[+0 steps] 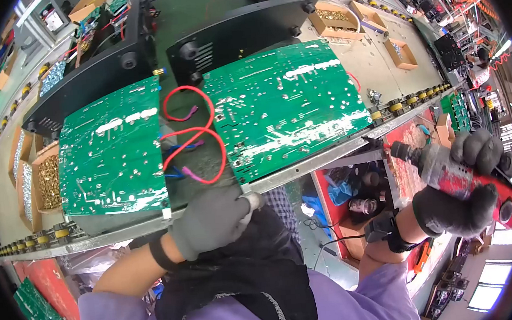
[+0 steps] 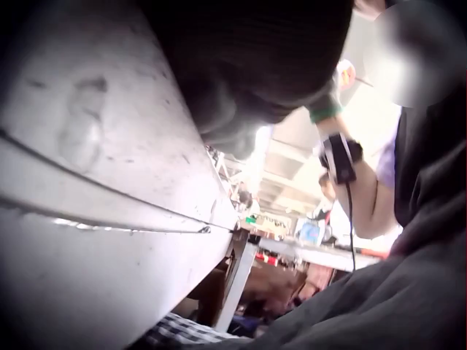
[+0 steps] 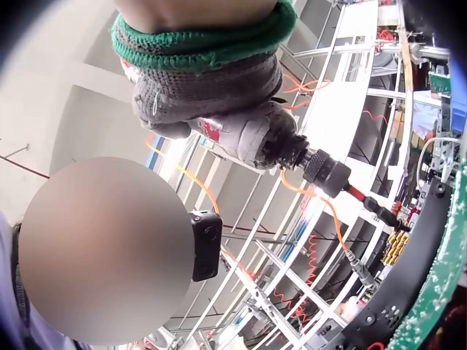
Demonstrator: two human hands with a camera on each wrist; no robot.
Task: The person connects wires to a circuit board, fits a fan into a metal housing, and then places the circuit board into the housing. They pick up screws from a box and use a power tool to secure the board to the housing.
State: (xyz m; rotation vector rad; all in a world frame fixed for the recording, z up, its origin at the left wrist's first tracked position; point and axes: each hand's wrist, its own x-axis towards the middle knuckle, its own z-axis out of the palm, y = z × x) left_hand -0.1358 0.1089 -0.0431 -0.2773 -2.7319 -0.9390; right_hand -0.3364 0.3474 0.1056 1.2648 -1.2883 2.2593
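Observation:
Beside the front metal rail, the gray-gloved left hand is held low in front of the body. Pale material shows at its fingertips; whether it pinches anything is unclear. The left wrist view shows that hand as a dark shape by a pale surface. The gloved right hand grips a red and gray power driver, right of the boards. In the right wrist view the right hand holds the driver, its black chuck and bit angled down. Two green circuit boards lie against black panels.
Red wires loop between the boards. Boxes of brass screws and silver screws stand at the left, with more boxes behind. Yellow-black rollers line the rail. Below is a red-edged shelf holding a can.

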